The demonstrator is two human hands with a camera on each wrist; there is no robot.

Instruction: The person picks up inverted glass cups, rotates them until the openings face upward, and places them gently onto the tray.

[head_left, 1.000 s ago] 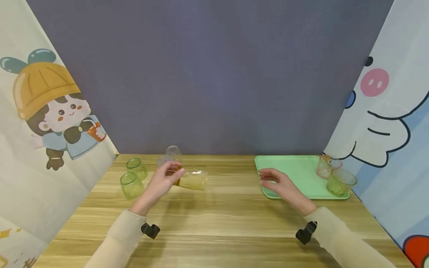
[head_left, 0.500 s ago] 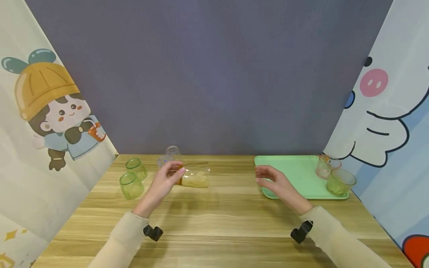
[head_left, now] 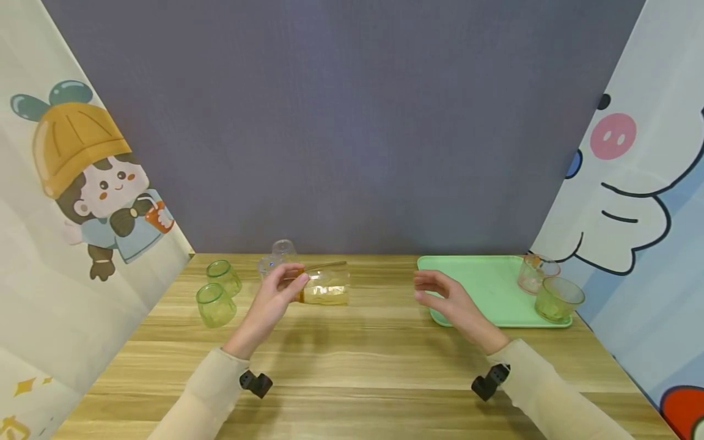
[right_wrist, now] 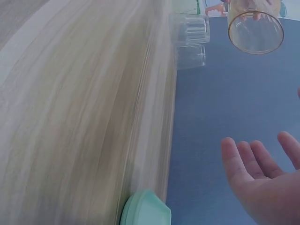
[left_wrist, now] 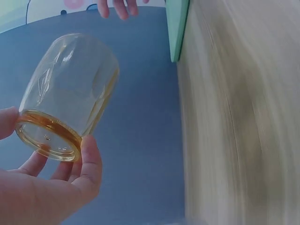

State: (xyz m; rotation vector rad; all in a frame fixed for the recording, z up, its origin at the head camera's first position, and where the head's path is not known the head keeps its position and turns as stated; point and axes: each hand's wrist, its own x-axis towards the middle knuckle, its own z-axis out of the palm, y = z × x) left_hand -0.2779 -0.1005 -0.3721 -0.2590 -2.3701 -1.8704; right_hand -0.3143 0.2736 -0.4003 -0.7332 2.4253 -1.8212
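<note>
An amber-tinted drinking glass (head_left: 329,287) is held on its side above the table by my left hand (head_left: 269,300). Thumb and fingers grip it round its thick base, seen closely on the glass (left_wrist: 70,79) in the left wrist view, and its mouth points right. My right hand (head_left: 455,307) hovers over the left edge of the green tray (head_left: 484,296), fingers loosely bent and nothing in them. A gap separates it from the amber glass. On the tray's right side stand a pinkish glass (head_left: 531,276) and a green glass (head_left: 557,300).
Two green glasses (head_left: 216,305) stand at the table's left. Clear glasses (head_left: 283,247) sit behind my left hand and are partly hidden by it. A grey backdrop (head_left: 352,134) rises along the back edge of the wooden table (head_left: 352,366).
My left hand has carried the amber glass slightly right and up, turning it a little. My right hand has drifted left, toward the glass.
</note>
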